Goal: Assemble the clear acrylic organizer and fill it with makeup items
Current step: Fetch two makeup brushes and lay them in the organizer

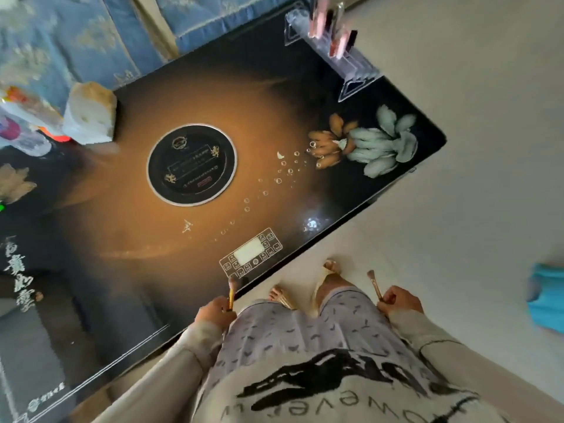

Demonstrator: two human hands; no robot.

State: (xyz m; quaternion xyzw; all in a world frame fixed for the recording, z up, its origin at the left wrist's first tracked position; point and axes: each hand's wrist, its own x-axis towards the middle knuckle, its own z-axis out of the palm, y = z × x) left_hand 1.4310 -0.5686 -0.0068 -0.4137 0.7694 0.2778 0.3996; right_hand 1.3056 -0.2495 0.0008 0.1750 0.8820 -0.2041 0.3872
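Both grips are holding something. The left grip (215,311) is curled round a thin makeup brush (231,293). The right grip (401,302) is curled round a second brush (374,283). Each one holds the gold handle low down, with the soft hairs pointing away from me.

The clear organizer (332,50) stands on the far right corner of the dark tabletop (274,102), well apart from both grips. It looks put together already, and a few pink tubes (317,22) stand in it. It is blurry, so I cannot tell which slots are free.

I think the brushes are very light, stiff in the handle and soft at the tip. The handles look smooth, so they could slip or twist in a loose hold. I would hold them by the handle and never squeeze the hairs.

The organizer looks like hard, thin plastic. It seems light and sits near the edge. A bump could slide it on the shiny tabletop or knock the tubes over. I would lower each brush in gently, handle first.
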